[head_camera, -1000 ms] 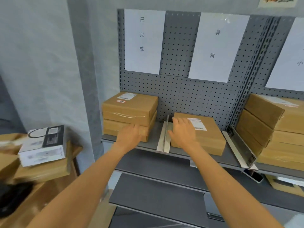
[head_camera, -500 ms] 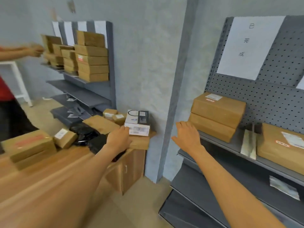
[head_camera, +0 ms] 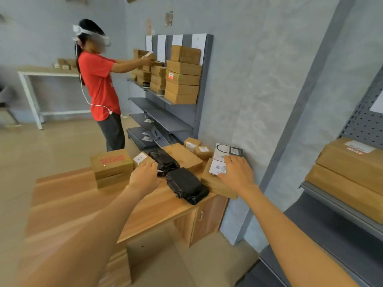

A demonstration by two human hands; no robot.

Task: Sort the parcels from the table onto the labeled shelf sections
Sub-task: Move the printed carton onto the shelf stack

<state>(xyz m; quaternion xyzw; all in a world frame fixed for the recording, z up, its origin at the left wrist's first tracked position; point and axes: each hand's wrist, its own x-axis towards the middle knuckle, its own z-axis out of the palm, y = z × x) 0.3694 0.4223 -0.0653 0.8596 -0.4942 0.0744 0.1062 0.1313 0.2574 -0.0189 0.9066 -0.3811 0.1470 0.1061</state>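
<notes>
On the white box (head_camera: 224, 160) at the table's (head_camera: 145, 212) far right corner, your right hand (head_camera: 237, 172) lies flat, fingers straight. Your left hand (head_camera: 145, 176) (fingers loose, holding nothing) touches the black-wrapped parcels (head_camera: 178, 175). Brown cartons (head_camera: 112, 167) surround them.

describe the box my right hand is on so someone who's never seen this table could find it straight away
Start at the wooden table against the grey wall and go to its far right corner, beside the wall. There a flat brown parcel carries a smaller box, with the right hand resting on it. It is the only white and black printed box; its neighbours are plain brown cartons or black plastic bags.
</notes>
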